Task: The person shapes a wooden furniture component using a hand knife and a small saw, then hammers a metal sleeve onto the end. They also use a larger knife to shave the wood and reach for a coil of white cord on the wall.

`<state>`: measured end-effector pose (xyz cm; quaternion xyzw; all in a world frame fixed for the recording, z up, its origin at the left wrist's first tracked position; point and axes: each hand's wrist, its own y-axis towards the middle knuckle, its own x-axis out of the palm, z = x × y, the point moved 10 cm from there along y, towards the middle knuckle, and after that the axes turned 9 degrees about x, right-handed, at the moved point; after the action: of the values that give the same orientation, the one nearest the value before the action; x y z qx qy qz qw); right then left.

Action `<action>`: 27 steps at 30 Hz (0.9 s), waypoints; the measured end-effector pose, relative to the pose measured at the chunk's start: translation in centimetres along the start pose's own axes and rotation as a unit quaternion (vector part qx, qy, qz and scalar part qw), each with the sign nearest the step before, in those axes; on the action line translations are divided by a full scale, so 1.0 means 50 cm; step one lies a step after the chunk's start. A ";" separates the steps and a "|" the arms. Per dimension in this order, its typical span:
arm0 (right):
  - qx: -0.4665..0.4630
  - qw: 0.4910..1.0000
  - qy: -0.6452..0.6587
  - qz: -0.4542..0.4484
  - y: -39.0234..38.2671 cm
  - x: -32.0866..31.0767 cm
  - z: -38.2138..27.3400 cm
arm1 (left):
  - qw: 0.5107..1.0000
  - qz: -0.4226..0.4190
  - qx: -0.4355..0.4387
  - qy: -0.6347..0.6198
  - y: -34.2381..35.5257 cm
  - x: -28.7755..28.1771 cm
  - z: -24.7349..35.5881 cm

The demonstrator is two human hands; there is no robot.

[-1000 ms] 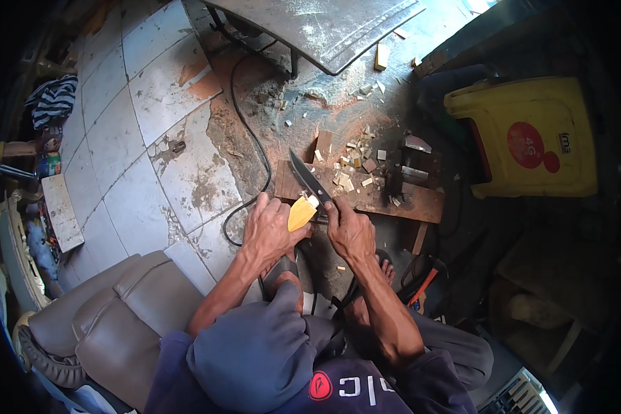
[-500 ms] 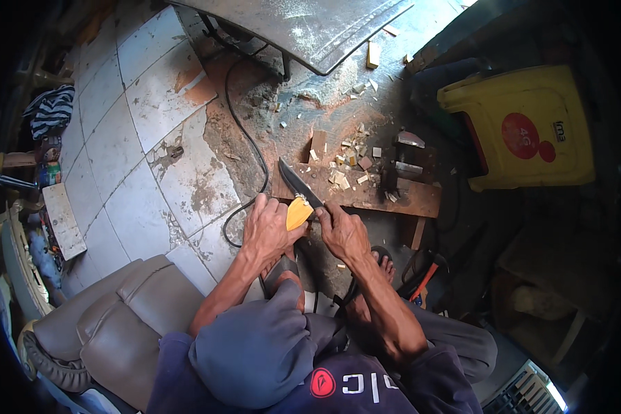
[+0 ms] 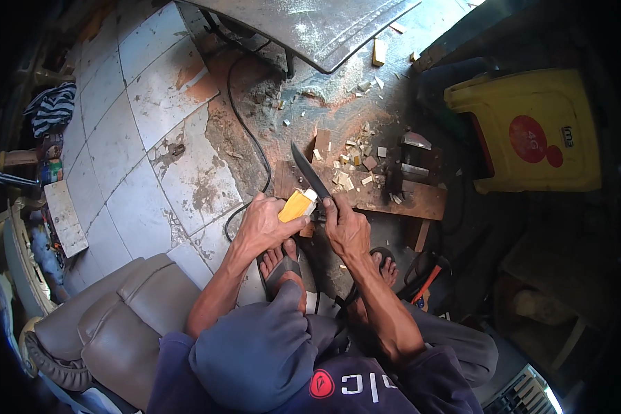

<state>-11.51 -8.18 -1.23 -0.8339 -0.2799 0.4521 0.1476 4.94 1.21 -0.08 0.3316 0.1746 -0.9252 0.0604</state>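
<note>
My left hand [image 3: 259, 224] is closed around a small yellow wooden block [image 3: 295, 206], whose pale cut end points up and to the right. In my right hand [image 3: 346, 228] is the handle of a knife with a long dark blade [image 3: 309, 171]. The blade slants up and to the left, its tip beyond the block and its base close beside the block's pale end. Whether blade and block touch, I cannot tell. Both hands are just in front of a low wooden board [image 3: 421, 202] on the floor. The knife's handle is mostly hidden in my fingers.
Wood chips and offcuts [image 3: 352, 157] lie beyond the board, near metal-topped pieces [image 3: 415, 141]. A black cable [image 3: 245, 131] winds left of them. A table [image 3: 324, 34] stands ahead, a yellow plastic stool [image 3: 531, 131] at right, a grey-brown cushioned seat [image 3: 141, 303] at left.
The knife has swung more upright, its tip moving right and away. The yellow block has turned so its pale end shows, and my right hand has shifted slightly right.
</note>
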 end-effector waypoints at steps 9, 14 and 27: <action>-0.019 0.995 0.045 -0.086 0.013 0.002 -0.009 | 0.992 -0.057 -0.088 -0.073 0.012 0.000 -0.022; -0.020 0.999 0.048 -0.016 0.013 0.001 -0.006 | 0.977 -0.058 -0.129 -0.163 0.001 0.020 -0.055; -0.050 0.997 0.045 -0.041 0.020 0.006 -0.006 | 0.969 -0.074 -0.121 -0.202 0.009 0.037 -0.078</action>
<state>-10.79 -8.81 -1.76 -0.8477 -0.3292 0.3930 0.1362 5.90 2.23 -4.19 0.1140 0.2935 -0.9469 0.0659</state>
